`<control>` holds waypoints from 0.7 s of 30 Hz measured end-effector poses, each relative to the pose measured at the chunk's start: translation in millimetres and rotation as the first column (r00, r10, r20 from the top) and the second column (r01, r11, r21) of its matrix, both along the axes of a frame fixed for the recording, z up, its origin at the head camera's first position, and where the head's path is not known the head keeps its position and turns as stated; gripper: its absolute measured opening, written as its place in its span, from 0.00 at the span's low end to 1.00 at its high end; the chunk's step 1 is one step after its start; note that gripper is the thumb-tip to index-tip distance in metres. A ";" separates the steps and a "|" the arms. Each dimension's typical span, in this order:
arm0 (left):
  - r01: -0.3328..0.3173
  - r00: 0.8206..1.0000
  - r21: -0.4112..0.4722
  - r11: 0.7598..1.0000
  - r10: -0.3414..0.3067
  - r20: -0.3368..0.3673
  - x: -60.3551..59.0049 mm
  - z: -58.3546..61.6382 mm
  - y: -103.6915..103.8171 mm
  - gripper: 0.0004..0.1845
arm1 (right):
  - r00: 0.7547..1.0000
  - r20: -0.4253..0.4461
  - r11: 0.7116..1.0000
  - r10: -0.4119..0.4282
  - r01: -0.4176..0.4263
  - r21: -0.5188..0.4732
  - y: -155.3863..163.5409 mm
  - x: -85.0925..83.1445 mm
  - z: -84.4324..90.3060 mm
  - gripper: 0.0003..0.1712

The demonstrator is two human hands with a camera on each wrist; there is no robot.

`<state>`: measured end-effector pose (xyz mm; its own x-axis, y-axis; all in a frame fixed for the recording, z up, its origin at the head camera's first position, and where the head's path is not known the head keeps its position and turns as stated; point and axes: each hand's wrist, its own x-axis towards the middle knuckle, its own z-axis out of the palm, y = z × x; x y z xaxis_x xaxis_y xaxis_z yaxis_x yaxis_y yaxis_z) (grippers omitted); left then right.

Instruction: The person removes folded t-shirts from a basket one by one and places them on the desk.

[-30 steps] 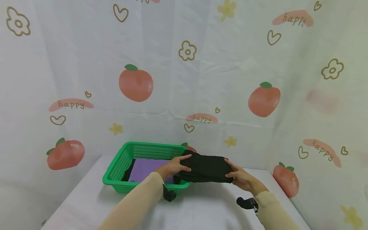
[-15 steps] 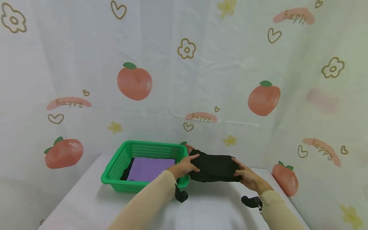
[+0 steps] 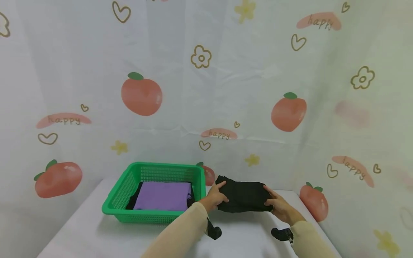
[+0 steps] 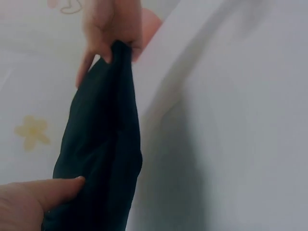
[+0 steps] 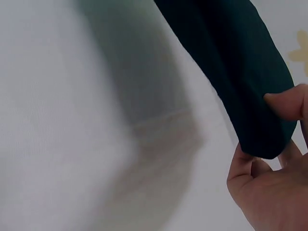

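Observation:
A folded black cloth [image 3: 245,196] is stretched between both hands, just right of the green basket, held over the white table. My left hand [image 3: 213,197] grips its left end, thumb on the near face. At the opposite end my right hand [image 3: 281,207] pinches the cloth between thumb and fingers. In the right wrist view the right thumb [image 5: 288,102] presses on one face while curled fingers sit behind the edge. The left wrist view shows the left thumb [image 4: 62,192] lying on the fabric, its other fingers hidden behind it.
The green plastic basket [image 3: 154,212] stands on the table's left part. Inside it lies a folded purple cloth [image 3: 162,196] with black fabric at its sides. The white table [image 3: 245,240] meets a fruit-printed curtain [image 3: 180,89] at the back and right.
Both hands have carried the folded black cloth rightward, from overlapping the basket's right rim to beside the basket. The head view has shifted slightly, and the purple cloth is now more fully visible.

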<state>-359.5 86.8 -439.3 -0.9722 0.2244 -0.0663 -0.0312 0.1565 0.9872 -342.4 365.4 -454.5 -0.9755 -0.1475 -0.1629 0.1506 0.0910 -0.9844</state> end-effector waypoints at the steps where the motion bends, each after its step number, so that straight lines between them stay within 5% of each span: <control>1: -0.014 1.000 -0.009 1.000 0.014 -0.016 0.3 -3.0 1.5 0.45 | 1.000 0.000 1.000 -0.015 0.015 0.005 -0.7 -0.6 -2.9 0.51; 12: -0.135 0.989 -0.116 0.984 0.128 -0.070 -11.7 -45.9 17.6 0.43 | 0.993 -0.006 0.982 -0.114 0.113 0.151 -6.7 -3.4 -20.7 0.51; 21: -0.212 0.976 -0.207 0.955 0.195 -0.101 -10.0 -52.2 28.7 0.42 | 0.989 -0.001 0.971 -0.150 0.148 0.190 -10.2 -4.2 -35.9 0.50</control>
<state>-369.5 115.5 -491.5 -0.9999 0.0101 -0.0127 -0.0081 0.3638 0.9314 -346.6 355.1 -490.3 -0.9818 0.0340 -0.1866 0.1891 0.2506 -0.9494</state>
